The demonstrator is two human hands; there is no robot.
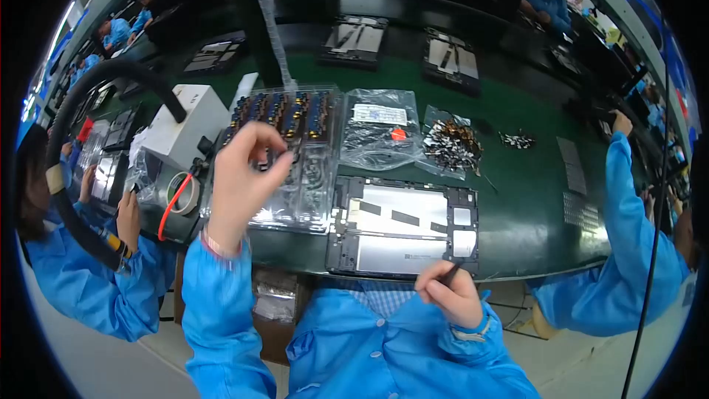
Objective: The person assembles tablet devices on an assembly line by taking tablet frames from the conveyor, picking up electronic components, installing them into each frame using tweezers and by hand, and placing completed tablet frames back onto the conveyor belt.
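Workbench with a smooth dark-green top [521, 229]. Directly upon it: one opened flat black rectangular device with silver panels [402, 245], at the front edge; one clear plastic compartment tray [314, 203], left of it; one clear plastic bag with white label [369, 146]; one clear bag of small dark and coppery parts [452, 145]; one loose heap of small black-and-white pieces [517, 140]; thin grey gridded sheets [580, 211], right; similar opened black-and-silver devices [356, 38], farther back.

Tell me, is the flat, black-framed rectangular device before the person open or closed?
Open: the black-framed rectangular device has no cover over it, exposing flat silvery panels and dark strips.
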